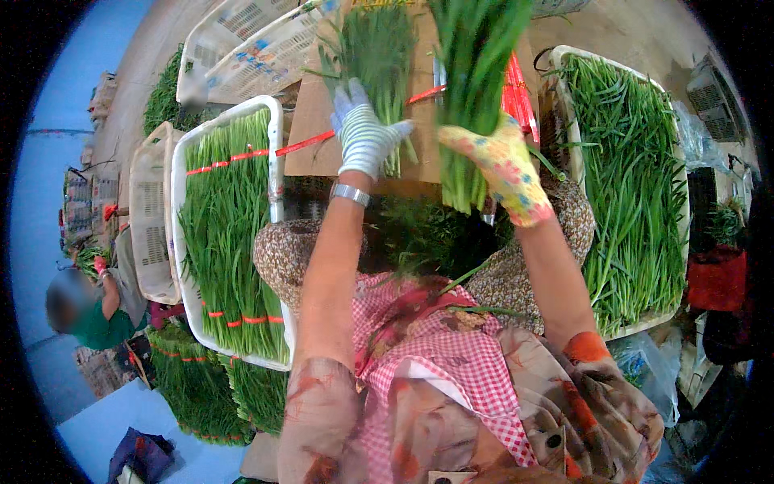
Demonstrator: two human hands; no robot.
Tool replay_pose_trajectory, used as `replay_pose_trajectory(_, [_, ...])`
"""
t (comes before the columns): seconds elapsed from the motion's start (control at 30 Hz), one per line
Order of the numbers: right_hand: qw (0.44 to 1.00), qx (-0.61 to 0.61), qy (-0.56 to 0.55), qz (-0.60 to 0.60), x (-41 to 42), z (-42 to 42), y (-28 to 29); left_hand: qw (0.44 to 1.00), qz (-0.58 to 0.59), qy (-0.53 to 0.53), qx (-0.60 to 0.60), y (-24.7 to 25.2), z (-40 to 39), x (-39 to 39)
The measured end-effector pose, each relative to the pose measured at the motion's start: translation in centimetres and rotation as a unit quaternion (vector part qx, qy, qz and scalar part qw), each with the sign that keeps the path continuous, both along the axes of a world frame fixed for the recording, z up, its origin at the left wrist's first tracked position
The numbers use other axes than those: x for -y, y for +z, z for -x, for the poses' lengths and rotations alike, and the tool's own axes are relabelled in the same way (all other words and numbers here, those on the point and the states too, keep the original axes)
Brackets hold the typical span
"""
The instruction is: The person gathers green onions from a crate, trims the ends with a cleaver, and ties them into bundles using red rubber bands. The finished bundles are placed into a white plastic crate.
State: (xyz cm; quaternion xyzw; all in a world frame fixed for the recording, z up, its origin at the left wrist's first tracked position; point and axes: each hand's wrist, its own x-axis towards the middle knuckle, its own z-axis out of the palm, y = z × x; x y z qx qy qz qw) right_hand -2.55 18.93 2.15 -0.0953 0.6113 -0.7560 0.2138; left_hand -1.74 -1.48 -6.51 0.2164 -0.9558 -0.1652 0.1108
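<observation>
My left hand (pixel 363 130), in a striped knit glove, rests with spread fingers on a small bunch of green Chinese chives (pixel 387 66) lying on a cardboard sheet (pixel 311 115). A red tape strip (pixel 305 143) runs from beside this hand to the crate at left, and another piece shows right of the bunch. My right hand (pixel 502 157), in a yellow flowered glove, grips a larger chive bunch (pixel 474 78) near its pale stem ends, which point towards me. Red strips (pixel 518 100) lie on the cardboard behind the right hand.
A white crate (pixel 276 193) with red-taped chive bundles stands at left; another crate (pixel 574 115) of loose chives stands at right. Stacked plastic crates (pixel 242 51) are at upper left. A person in green (pixel 106 323) works at far left, near more bundles (pixel 193 387). Plastic bags lie at right.
</observation>
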Motion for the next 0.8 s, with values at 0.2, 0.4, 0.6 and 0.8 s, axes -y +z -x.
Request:
replay_pose_trajectory(0.2, [0.935, -0.090, -0.005, -0.344, 6.3, 4.5, -9.2, 0.957, -0.213, -0.024, -0.198, -4.1, 0.0, 1.4])
replay_pose_trajectory(0.4, [0.911, -0.043, 0.070, -0.404, 7.9, 3.6, -7.1, 0.919, -0.294, -0.035, -0.260, -5.0, -1.1, 2.5])
replay_pose_trajectory(0.6, [0.840, -0.132, 0.178, -0.495, 9.8, 4.0, -5.0, 0.939, -0.257, -0.029, -0.226, -5.9, -0.6, 2.4])
replay_pose_trajectory(0.8, [0.775, -0.160, 0.332, -0.514, 10.2, 6.6, -3.4, 0.944, -0.239, -0.029, -0.224, -5.1, -0.6, 2.5])
